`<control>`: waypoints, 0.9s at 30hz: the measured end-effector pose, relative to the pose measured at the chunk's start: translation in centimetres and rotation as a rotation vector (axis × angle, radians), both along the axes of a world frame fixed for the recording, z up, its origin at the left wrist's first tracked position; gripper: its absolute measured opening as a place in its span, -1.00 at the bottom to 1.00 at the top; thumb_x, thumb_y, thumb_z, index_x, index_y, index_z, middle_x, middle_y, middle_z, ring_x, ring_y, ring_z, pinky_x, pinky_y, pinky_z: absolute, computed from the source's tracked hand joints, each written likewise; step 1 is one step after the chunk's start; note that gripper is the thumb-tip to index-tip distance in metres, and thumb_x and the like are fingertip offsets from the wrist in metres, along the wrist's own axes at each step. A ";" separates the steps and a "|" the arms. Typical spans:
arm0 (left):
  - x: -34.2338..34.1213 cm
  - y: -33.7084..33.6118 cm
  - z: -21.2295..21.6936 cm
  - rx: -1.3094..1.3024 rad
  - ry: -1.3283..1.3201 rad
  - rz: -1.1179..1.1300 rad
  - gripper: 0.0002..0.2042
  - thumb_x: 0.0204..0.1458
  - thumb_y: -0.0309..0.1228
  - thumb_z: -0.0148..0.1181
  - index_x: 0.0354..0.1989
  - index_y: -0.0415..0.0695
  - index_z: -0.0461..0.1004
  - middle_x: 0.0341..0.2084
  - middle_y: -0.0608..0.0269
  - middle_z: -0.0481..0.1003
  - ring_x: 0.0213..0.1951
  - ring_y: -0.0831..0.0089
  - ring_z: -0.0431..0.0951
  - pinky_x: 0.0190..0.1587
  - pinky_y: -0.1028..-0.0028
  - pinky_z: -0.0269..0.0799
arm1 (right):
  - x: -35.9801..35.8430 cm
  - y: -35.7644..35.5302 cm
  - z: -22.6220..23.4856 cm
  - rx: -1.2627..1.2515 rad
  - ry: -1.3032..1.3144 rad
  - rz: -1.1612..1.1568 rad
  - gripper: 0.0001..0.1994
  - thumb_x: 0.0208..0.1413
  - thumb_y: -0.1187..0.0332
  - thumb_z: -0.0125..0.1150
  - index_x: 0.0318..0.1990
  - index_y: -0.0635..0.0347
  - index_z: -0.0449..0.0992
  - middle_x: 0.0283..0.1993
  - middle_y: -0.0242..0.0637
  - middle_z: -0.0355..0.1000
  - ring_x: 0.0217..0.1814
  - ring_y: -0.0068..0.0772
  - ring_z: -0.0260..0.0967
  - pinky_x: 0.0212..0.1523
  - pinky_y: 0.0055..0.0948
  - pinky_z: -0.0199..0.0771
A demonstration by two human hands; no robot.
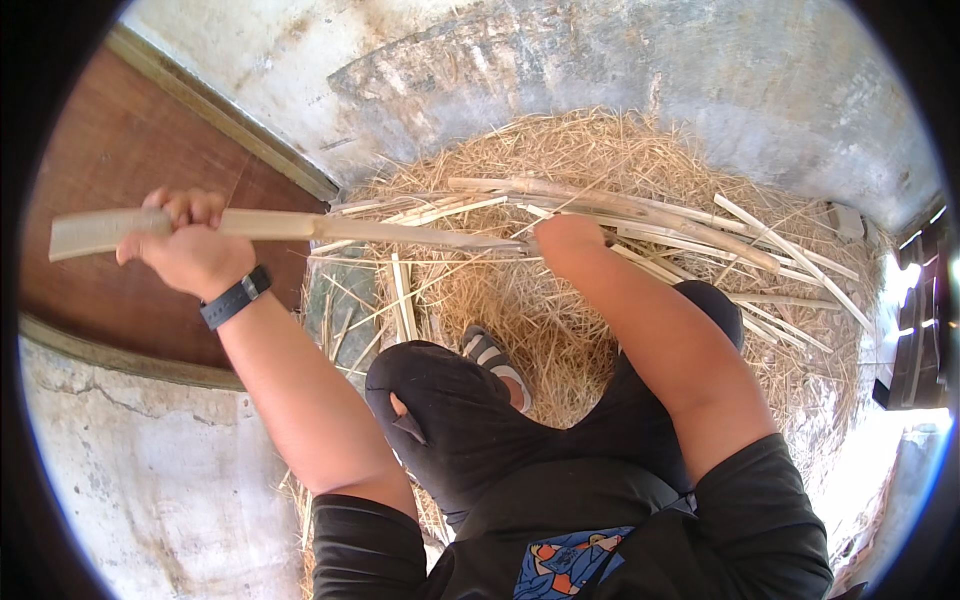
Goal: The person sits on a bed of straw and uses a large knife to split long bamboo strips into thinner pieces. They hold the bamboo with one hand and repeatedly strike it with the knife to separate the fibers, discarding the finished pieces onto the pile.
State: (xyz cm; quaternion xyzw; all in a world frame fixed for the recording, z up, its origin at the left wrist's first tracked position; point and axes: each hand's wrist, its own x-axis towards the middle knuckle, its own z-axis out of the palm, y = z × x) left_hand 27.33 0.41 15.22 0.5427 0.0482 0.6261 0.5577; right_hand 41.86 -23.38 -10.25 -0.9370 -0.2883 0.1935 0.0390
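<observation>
Left hand (190,250), black watch (235,297) on its wrist, closed in a fist around the thick end of a long, pale, flat strip of split cane (300,228). Strip held roughly level, raised above the ground, its blunt end sticking out past the fist to the left and its length tapering rightward to a thin tip. Right hand (565,235) closed at that thin end, fingers curled away from view; exact grip there not clear, though strip and hand meet at that spot.

Below and behind the strip, a broad heap of dry golden straw (600,160) spread on the ground against a stained grey concrete wall (700,60). Across the top of the heap, a loose bundle of similar pale split strips (660,215), lying mostly lengthwise, some fanning off to the right. A few shorter strips standing or leaning near the middle, just beside a dark green patch of floor.

Left of the heap, a reddish-brown wooden panel (110,180) behind the left hand. Lower down, knees in black trousers (450,420), and a foot in a grey sandal (495,362) resting on the straw.
</observation>
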 end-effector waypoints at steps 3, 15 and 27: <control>-3.1 1.8 1.0 -0.048 -0.058 0.093 -0.27 0.26 0.38 -0.40 -0.26 -0.18 0.29 -0.61 0.38 0.08 -0.61 0.51 0.02 -0.54 0.53 0.04 | 1.6 -3.6 -2.0 -0.108 0.023 -0.070 -0.77 0.19 0.35 0.19 -0.05 0.10 0.67 -0.04 -0.23 0.63 0.00 -0.20 0.61 -0.05 -0.19 0.60; -27.0 11.3 3.6 0.214 -0.496 -0.011 -0.33 0.18 0.38 -0.26 -0.26 -0.11 0.28 -0.66 0.43 0.15 -0.64 0.51 0.12 -0.54 0.46 0.13 | 5.7 -6.2 -1.2 0.899 0.787 -0.531 -0.68 0.19 0.29 0.38 -0.11 0.29 0.39 -0.47 -0.27 0.46 -0.63 -0.65 0.24 -0.64 -0.53 0.33; -15.1 12.2 -12.0 -0.280 -0.659 -0.313 -0.38 0.27 0.28 -0.33 -0.28 -0.12 0.31 -0.61 0.36 0.22 -0.61 0.49 0.23 -0.50 0.45 0.29 | 1.7 -0.4 6.6 2.013 0.947 -0.782 -0.65 0.11 0.39 0.45 -0.10 0.11 0.32 -0.30 -0.36 0.43 -0.54 -0.59 0.25 -0.52 -0.48 0.37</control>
